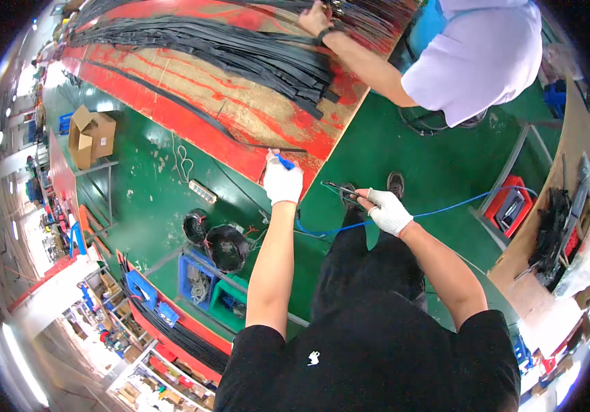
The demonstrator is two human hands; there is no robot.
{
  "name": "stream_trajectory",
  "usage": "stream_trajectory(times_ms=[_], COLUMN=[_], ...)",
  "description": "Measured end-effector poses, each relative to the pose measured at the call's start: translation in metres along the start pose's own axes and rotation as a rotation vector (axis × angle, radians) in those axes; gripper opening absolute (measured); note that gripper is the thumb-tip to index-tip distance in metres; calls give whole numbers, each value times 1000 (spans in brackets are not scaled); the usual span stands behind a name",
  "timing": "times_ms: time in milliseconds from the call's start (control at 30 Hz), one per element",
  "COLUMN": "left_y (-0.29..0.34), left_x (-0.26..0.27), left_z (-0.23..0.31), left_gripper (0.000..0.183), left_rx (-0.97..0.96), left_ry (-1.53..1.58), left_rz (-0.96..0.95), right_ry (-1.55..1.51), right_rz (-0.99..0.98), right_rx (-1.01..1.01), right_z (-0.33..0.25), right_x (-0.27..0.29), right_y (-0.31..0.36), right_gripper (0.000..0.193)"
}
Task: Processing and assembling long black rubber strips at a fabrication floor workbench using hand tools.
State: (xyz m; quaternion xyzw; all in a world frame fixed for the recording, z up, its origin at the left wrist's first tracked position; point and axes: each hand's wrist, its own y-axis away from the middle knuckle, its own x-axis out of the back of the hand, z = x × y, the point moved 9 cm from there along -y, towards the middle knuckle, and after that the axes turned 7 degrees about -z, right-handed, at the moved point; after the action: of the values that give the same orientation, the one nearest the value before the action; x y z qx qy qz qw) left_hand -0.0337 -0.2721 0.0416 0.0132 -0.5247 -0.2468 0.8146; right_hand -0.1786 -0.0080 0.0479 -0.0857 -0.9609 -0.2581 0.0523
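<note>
Black strip (192, 108) lies on the red-and-brown bench (192, 82), stretching off leftward from the left hand (283, 180), its near end just beyond and right of those fingers. It should be light, limp and smooth, best pinched near that end. The left fingers close on a small blue item (284, 162); whether they also grip the strip, I cannot tell. Farther right, the right hand (387, 211) clamps its fingers around a slim dark tool (339, 188).
</note>
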Motion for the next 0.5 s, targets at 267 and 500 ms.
stream_trajectory(times_ms=[267,500], left_y=[-26,-32], left_x=[-32,-33], left_z=[41,40], left_gripper=[57,53], left_rx=[-102,-80], left_ry=[-130,-303], left_rz=[-126,-64], right_ry=[-65,-36], right_rz=[-4,-34], right_rx=[17,30], right_z=[40,64], right_x=[-8,6], right_y=[13,12], right_gripper=[29,26])
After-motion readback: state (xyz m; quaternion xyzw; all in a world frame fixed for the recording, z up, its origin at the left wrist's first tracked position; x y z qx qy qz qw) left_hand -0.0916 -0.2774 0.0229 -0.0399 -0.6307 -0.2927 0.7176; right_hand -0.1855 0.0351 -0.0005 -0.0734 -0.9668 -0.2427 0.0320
